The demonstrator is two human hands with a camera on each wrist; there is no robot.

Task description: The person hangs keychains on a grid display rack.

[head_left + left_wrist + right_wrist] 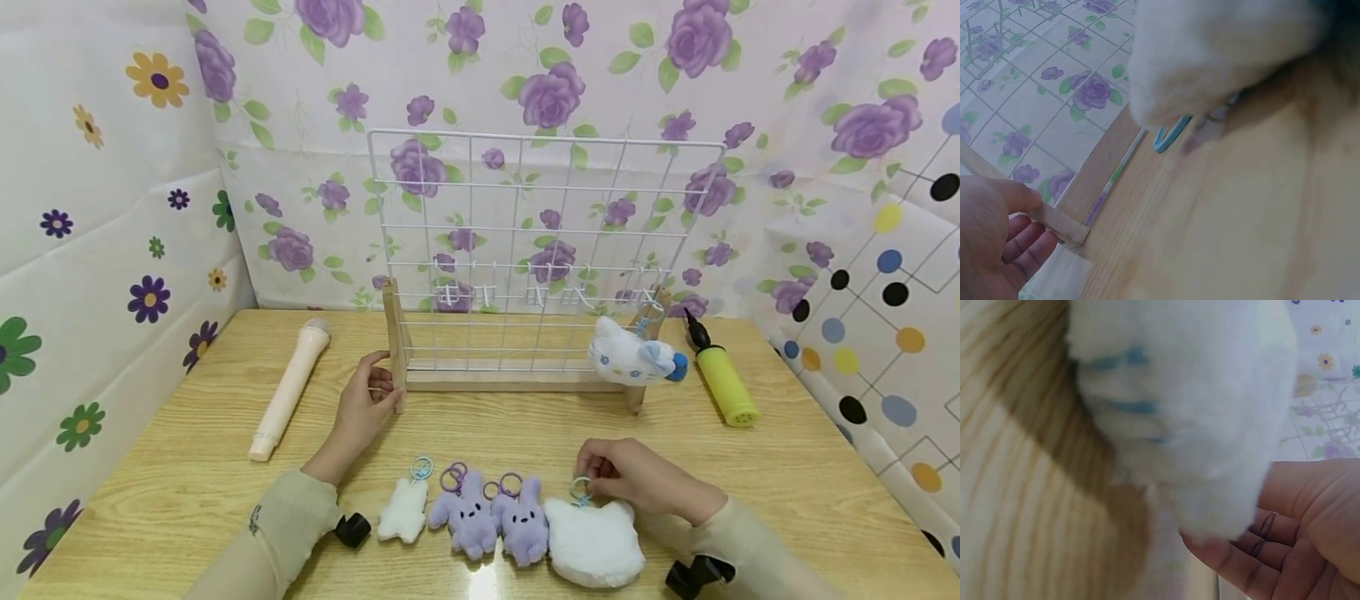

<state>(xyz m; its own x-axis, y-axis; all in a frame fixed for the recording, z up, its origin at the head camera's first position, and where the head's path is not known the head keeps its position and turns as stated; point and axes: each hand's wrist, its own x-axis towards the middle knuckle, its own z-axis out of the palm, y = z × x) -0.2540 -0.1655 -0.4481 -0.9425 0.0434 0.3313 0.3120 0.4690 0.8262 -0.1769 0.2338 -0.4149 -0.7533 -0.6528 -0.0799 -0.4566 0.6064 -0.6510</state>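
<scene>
My left hand [367, 396] grips the left wooden upright [397, 358] of a white wire grid rack [525, 225]. In the left wrist view the thumb lies on the wooden foot [1060, 226] and the other fingers curl below it. My right hand [637, 475] pinches the light-blue ring of a large white plush keychain [596, 542] at the table's front. That plush fills much of the right wrist view and partly hides the fingertips. Beside it sit two purple rabbit plush keychains [472, 517] and a small white plush keychain [405, 510].
A white cat plush keychain [633, 354] with a blue bow hangs from the rightmost of several wire hooks [536, 292]. A pale microphone-shaped stick [292, 387] lies at left, a yellow-green hand pump [723, 383] at right. Patterned cloth walls [300, 183] surround the table.
</scene>
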